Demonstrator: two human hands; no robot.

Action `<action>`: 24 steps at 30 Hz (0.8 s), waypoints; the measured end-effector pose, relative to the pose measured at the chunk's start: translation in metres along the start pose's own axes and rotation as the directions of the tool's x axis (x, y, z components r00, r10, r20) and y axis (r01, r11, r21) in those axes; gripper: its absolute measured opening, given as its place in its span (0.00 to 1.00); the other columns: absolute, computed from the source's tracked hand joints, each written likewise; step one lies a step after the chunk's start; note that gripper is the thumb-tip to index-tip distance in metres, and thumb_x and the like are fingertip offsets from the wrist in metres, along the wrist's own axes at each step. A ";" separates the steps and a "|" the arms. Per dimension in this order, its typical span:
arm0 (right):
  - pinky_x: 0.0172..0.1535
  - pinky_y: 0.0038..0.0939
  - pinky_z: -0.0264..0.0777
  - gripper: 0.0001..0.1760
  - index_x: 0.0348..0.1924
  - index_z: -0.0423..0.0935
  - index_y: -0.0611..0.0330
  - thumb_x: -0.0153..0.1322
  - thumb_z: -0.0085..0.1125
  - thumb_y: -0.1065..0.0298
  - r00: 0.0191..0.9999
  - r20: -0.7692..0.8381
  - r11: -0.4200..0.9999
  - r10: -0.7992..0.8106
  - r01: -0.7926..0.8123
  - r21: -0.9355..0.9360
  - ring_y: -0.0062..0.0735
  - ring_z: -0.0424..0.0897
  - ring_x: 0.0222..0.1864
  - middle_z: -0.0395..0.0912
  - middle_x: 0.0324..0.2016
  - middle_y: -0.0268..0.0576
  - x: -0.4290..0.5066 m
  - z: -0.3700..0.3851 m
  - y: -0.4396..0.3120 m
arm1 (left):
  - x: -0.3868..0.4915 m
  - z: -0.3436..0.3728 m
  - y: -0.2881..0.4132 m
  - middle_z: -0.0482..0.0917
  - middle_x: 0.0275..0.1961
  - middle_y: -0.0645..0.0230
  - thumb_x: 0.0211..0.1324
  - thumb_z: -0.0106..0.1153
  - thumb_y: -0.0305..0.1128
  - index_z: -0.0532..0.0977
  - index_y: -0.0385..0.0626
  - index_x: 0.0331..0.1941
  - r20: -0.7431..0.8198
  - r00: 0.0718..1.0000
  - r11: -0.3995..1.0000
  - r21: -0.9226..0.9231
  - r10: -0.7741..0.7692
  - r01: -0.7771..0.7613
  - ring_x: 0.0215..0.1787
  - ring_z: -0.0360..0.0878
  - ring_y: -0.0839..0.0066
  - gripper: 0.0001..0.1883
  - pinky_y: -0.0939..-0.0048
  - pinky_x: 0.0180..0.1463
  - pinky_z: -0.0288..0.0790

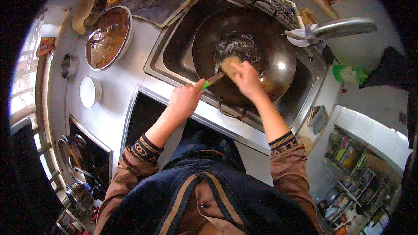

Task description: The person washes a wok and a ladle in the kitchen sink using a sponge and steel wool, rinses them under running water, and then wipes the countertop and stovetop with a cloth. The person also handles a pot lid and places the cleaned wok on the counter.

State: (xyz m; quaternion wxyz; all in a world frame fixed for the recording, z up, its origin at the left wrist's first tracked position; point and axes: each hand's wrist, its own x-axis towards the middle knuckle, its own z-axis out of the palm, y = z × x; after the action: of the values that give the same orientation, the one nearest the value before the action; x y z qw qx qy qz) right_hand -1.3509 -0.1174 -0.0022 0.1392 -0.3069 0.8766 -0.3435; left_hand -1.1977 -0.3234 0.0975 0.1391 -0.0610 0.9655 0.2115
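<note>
A large dark metal wok (281, 52) with two loop handles lies over the steel sink (156, 62), with some foamy water at its bottom. My left hand (186, 99) is closed on the green-ended handle of a utensil (215, 77), whose far end reaches over the wok. My right hand (247, 80) grips a tan scrubber (231, 66) against that utensil's far part, above the near side of the wok. What the utensil's end looks like is hidden by the scrubber and my fingers.
Left on the counter stand a glass-lidded pot (109, 39), a white bowl (90, 92) and a small metal cup (69, 66). At the right are a wire rack (285, 8), a metal lid (346, 27), a green-labelled container (349, 74) and a grey cloth or sponge (318, 119).
</note>
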 end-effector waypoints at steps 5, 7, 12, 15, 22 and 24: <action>0.44 0.41 0.71 0.17 0.44 0.80 0.57 0.63 0.52 0.76 0.964 -0.244 0.964 0.106 -0.160 -0.214 0.50 0.75 0.38 0.72 0.33 0.50 0.009 -0.001 0.006 | 0.004 0.001 -0.001 0.79 0.28 0.56 0.58 0.53 0.38 0.70 0.56 0.58 -0.015 1.000 0.999 0.037 -0.025 0.026 0.29 0.79 0.55 0.21 0.55 0.32 0.72; 0.45 0.41 0.71 0.16 0.44 0.80 0.57 0.64 0.51 0.74 0.941 -0.316 0.961 0.116 -0.187 -0.203 0.51 0.76 0.40 0.73 0.36 0.52 0.020 -0.005 0.020 | 0.005 0.001 -0.002 0.79 0.28 0.57 0.59 0.53 0.39 0.70 0.56 0.58 0.015 1.000 0.998 0.055 -0.024 0.023 0.29 0.79 0.55 0.22 0.55 0.32 0.73; 0.52 0.39 0.69 0.18 0.45 0.81 0.56 0.63 0.52 0.77 0.970 -0.007 0.944 0.244 -0.239 -0.225 0.51 0.74 0.48 0.74 0.41 0.51 0.039 -0.001 0.054 | 0.000 0.002 -0.008 0.79 0.28 0.57 0.59 0.53 0.38 0.69 0.57 0.59 -0.020 1.000 0.999 0.050 0.011 -0.010 0.30 0.79 0.55 0.22 0.55 0.33 0.73; 0.52 0.39 0.68 0.18 0.44 0.82 0.56 0.62 0.50 0.77 0.962 -0.028 0.932 0.273 -0.272 -0.241 0.51 0.74 0.49 0.73 0.45 0.53 0.045 0.003 0.064 | -0.001 0.003 -0.012 0.79 0.27 0.57 0.59 0.53 0.36 0.70 0.53 0.57 -0.035 0.999 0.998 0.053 0.038 -0.036 0.28 0.80 0.56 0.20 0.57 0.32 0.73; 0.51 0.43 0.70 0.20 0.46 0.80 0.52 0.61 0.54 0.76 0.984 -0.038 0.984 0.173 -0.174 -0.038 0.53 0.74 0.47 0.74 0.41 0.55 0.044 0.014 0.058 | 0.006 0.007 -0.018 0.79 0.26 0.55 0.59 0.52 0.37 0.69 0.55 0.59 -0.007 1.000 0.999 0.041 0.022 -0.022 0.27 0.79 0.53 0.22 0.54 0.32 0.73; 0.50 0.42 0.71 0.21 0.47 0.80 0.50 0.62 0.52 0.76 0.956 -0.130 0.944 0.264 -0.283 -0.168 0.53 0.74 0.46 0.73 0.41 0.54 0.043 0.014 0.055 | 0.008 0.007 -0.019 0.79 0.26 0.54 0.59 0.52 0.38 0.68 0.57 0.60 0.004 0.999 0.999 0.031 0.037 -0.037 0.27 0.78 0.52 0.23 0.53 0.32 0.72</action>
State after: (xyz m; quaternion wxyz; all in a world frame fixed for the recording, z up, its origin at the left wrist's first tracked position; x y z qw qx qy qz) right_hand -1.4021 -0.1203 -0.0516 0.1097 -0.1751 0.9450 -0.2537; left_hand -1.2005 -0.3381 0.0820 0.1377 -0.0407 0.9694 0.1991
